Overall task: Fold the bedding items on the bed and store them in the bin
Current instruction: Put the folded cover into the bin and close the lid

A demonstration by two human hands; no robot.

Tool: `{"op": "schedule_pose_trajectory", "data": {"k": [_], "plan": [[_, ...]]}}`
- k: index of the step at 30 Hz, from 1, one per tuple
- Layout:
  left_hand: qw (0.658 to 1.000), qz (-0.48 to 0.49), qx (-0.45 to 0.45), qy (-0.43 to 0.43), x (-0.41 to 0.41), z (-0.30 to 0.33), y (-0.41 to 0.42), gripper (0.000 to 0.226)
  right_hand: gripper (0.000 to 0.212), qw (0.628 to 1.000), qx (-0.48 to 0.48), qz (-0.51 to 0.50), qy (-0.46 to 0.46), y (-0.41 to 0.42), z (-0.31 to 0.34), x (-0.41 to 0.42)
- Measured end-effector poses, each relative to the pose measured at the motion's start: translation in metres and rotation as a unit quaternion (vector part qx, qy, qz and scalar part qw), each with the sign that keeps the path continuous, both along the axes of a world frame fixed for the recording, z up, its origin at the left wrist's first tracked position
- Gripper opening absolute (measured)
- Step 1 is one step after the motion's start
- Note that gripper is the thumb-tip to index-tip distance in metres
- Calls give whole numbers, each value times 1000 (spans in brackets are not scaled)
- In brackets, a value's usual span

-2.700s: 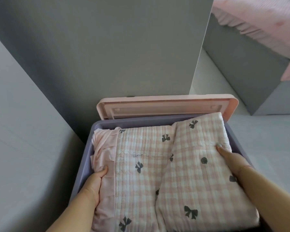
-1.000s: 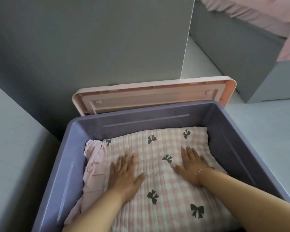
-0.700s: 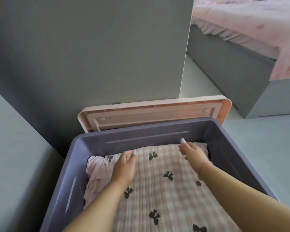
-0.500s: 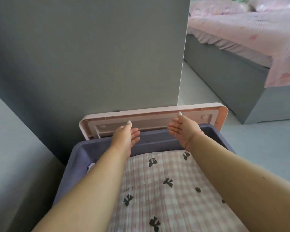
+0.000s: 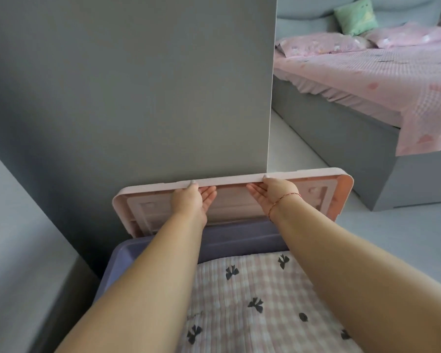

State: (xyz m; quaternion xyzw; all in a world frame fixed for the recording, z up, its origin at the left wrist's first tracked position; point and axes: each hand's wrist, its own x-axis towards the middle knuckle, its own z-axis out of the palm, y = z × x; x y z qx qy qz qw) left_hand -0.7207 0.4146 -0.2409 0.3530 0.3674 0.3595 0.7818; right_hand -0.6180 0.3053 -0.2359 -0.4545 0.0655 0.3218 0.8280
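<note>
Bin (image 5: 229,242) is showing purple-grey, its lid (image 5: 341,197) pale pink. Folded quilt (image 5: 260,309) is showing pink-and-white gingham with dark grey bows and dots. Bed (image 5: 367,72) is wearing pink sheets with darker pink spots over a grey base, green cushion (image 5: 355,17) sitting behind; panel (image 5: 138,85) reading flat grey.

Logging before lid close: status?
Both hands, left hand and right hand, grip pink lid's top edge. Folded blanket in purple bin. Lid path unobstructed.
</note>
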Motion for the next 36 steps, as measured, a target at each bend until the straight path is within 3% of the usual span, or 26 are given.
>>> {"op": "schedule_pose_trajectory", "data": {"k": [6,13,23,26,36], "plan": [[998,5,67,-20,-15,26,-25,20,20,998,59,-6,3,-24,20,-8],[993,46,78,-77,-41,75,-14,19,17,988,75,15,-133,-18,74,-32],[986,47,119,-105,-85,112,-44,19,15,979,118,15,-165,-52,107,-72],[989,53,121,-71,-100,126,-60,19,13,986,106,18,-124,-67,121,-84],[998,40,2,49,-157,135,-123,21,9,997,-42,15,62,-127,135,-143]]}}
